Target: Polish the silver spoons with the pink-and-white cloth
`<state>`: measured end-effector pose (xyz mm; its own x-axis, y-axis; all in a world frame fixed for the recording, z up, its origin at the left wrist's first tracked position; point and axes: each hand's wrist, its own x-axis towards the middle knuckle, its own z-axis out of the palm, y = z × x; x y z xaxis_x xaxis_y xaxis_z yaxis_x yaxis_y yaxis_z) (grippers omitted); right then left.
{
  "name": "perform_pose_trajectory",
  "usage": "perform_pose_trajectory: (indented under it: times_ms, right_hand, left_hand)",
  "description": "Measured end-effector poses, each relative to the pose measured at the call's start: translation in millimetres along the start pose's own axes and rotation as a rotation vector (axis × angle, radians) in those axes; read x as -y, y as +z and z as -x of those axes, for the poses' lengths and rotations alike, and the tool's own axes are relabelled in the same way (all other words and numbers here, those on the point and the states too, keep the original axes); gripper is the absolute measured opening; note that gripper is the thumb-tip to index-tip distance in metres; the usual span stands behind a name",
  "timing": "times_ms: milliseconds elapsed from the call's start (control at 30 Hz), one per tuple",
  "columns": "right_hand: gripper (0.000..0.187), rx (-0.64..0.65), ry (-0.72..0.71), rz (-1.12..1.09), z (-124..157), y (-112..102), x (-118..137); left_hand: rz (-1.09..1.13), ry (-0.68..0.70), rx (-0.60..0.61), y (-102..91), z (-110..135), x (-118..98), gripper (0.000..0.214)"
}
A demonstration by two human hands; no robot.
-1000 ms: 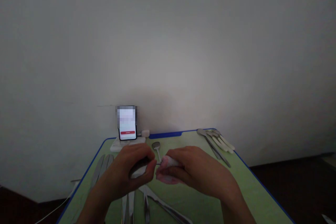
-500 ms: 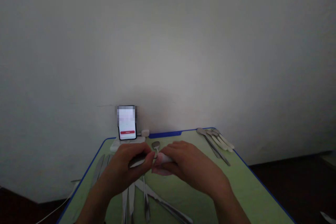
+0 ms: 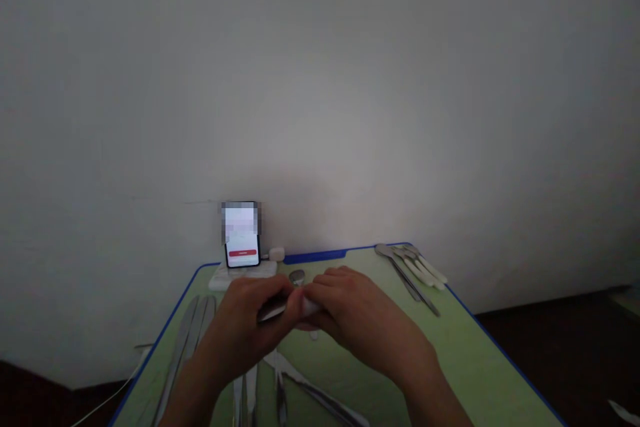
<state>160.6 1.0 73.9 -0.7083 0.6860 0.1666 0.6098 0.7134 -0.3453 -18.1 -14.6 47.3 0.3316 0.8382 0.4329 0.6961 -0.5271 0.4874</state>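
My left hand (image 3: 245, 327) and my right hand (image 3: 350, 313) meet over the middle of a green table (image 3: 470, 360). The left hand's fingers are closed on a metal piece of cutlery (image 3: 273, 311) with a pale handle. Around the other end of that piece, the right hand is closed on a pale pinkish cloth (image 3: 311, 307). A spoon (image 3: 297, 276) lies on the table just behind the hands.
A lit phone (image 3: 242, 235) stands on a white base at the table's back left edge. Several spoons and knives (image 3: 413, 270) lie at the back right. More knives (image 3: 187, 333) lie at the left and several (image 3: 280, 387) under my wrists. A wall rises behind.
My right hand with the cloth has slid left along the cutlery until it touches the left hand. Both hands have shifted slightly away from me.
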Motion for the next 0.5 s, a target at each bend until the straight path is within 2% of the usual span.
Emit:
perform_pose_trajectory:
  times_ms: [100, 200, 333, 400, 500]
  right_hand:
    - [0.026, 0.004, 0.004, -0.033, 4, -4, -8]
    - [0.025, -0.053, 0.035, -0.046, 10, -11, -20]
    - [0.024, -0.076, 0.056, -0.026, 9, -11, -14]
    - [0.027, -0.038, 0.028, -0.02, 5, -6, -5]
    - [0.027, 0.043, -0.019, -0.043, 0, -1, 1]
  left_hand:
    - [0.01, -0.015, -0.003, -6.5, 3, 6, 0.033]
    - [0.016, -0.055, -0.083, -17.0, 8, 16, 0.033]
    - [0.007, -0.044, -0.139, -15.9, 8, 12, 0.035]
    - [-0.005, -0.003, -0.106, -11.0, 5, 6, 0.033]
    - [-0.011, 0.077, 0.023, -11.6, 4, 6, 0.035]
